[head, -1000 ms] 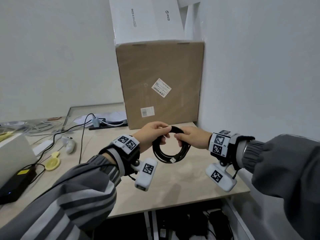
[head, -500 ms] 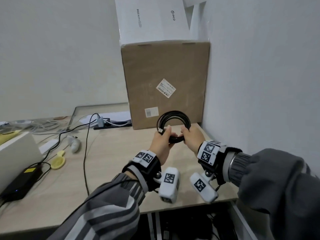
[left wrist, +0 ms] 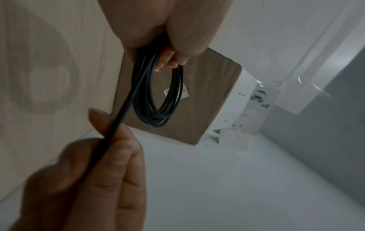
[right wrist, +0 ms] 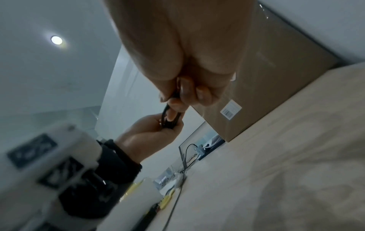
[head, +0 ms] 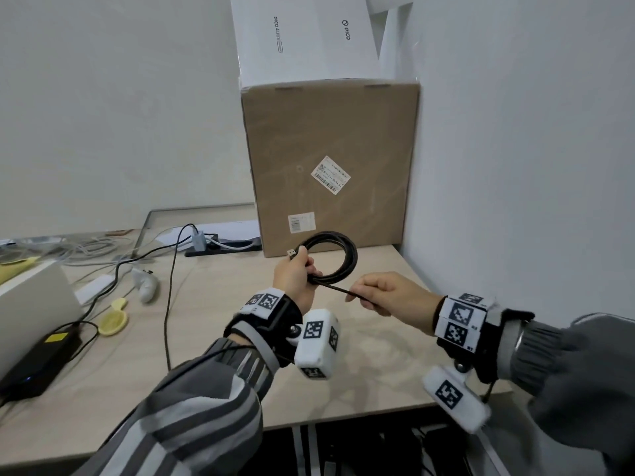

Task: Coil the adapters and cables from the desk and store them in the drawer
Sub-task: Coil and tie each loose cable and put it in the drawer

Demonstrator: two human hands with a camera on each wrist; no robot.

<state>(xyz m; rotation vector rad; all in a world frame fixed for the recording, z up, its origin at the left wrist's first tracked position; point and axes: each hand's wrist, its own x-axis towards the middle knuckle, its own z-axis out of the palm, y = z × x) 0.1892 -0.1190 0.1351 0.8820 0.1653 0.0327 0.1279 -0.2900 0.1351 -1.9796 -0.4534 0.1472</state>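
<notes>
A black cable coil (head: 338, 255) (left wrist: 168, 100) is held upright above the desk (head: 213, 324) in front of a cardboard box. My left hand (head: 294, 276) (left wrist: 171, 36) grips the coil's lower left side, with the USB plug (head: 291, 252) sticking out above its fingers. A straight loose end (head: 335, 288) (left wrist: 118, 118) runs from the coil to my right hand (head: 385, 297) (left wrist: 102, 179), which pinches it between thumb and fingers. In the right wrist view the cable (right wrist: 169, 115) spans both hands. No drawer is in view.
A tall cardboard box (head: 330, 166) with a white box (head: 302, 39) on it stands at the back right against the wall. At the left lie a black power brick (head: 37, 359), a black cable (head: 168, 304), a yellow object (head: 113, 319) and white cables (head: 79, 249).
The hands have parted: my right hand drew a straight length of cable out to the right and toward me, while my left hand keeps the coil upright.
</notes>
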